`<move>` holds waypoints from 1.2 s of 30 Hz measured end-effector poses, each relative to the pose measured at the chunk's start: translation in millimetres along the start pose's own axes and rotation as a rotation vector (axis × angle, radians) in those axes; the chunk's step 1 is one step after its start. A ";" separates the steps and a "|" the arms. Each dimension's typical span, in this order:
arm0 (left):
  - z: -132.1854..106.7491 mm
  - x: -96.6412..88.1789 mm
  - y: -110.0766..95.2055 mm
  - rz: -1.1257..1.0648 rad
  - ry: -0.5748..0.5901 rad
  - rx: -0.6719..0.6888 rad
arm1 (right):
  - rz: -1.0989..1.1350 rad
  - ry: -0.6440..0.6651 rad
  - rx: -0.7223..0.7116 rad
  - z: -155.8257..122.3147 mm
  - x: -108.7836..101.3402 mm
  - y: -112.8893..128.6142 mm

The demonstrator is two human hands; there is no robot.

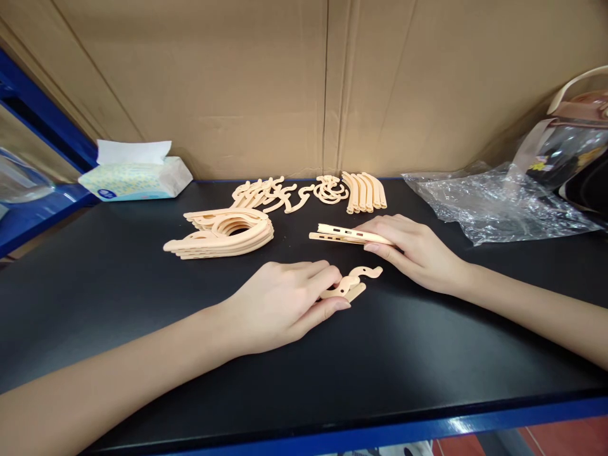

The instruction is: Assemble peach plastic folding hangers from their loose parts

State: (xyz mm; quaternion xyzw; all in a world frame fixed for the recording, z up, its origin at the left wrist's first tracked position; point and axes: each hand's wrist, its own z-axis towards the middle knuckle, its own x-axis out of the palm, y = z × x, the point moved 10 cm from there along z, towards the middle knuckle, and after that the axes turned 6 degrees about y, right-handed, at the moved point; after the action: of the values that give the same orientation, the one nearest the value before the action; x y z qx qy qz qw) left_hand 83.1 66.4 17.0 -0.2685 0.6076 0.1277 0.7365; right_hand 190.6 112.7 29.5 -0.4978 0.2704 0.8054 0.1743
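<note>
My left hand [280,307] is closed around beige plastic hanger hooks [367,272], curved pieces with small holes; a straight flat end shows beneath them. To the right and slightly farther back, my right hand [413,250] grips slotted hanger arms [338,232], their free ends pointing left. The two hands are apart. Beyond my left hand lies a neat stack of folded beige hangers [223,237]. Loose hooks [256,192] are spread behind it, more hooks [330,190] are piled beside them, and a row of curved hanger arms [365,192] lies at the back.
A tissue pack [137,178] sits at the back left of the black tabletop [332,380]. Crumpled clear plastic [498,202] and a transparent bag [570,152] with a handle occupy the right. A cardboard wall [228,82] closes off the rear.
</note>
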 end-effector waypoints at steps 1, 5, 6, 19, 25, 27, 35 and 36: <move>-0.3 -0.3 -0.4 0.001 -0.004 0.006 | -0.005 -0.003 -0.004 0.1 0.0 0.5; -0.6 -1.6 -1.2 0.010 -0.025 0.019 | -0.020 -0.007 0.000 0.3 -0.5 0.9; -0.3 -1.6 -1.3 0.012 -0.024 0.019 | -0.017 -0.003 0.002 0.3 -0.3 1.0; 0.7 -0.8 -2.4 0.027 0.002 0.014 | -0.001 0.052 -0.017 1.0 4.7 2.8; 0.8 -2.2 -3.6 0.022 -0.003 0.022 | -0.014 0.033 -0.044 0.7 3.8 4.0; 0.5 -2.4 -3.3 0.025 -0.004 0.021 | -0.027 0.030 -0.047 -0.1 3.6 4.2; -0.5 -1.0 -1.4 0.021 -0.020 0.027 | -0.031 0.045 -0.060 1.0 4.9 5.5; -0.2 -0.4 -1.0 0.020 -0.020 0.028 | -0.023 0.052 -0.056 1.2 5.4 5.1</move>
State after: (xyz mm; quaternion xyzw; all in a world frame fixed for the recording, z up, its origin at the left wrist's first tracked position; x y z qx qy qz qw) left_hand 83.3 65.4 17.7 -0.2508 0.6047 0.1289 0.7449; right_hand 184.6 109.4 26.4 -0.5261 0.2464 0.7975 0.1625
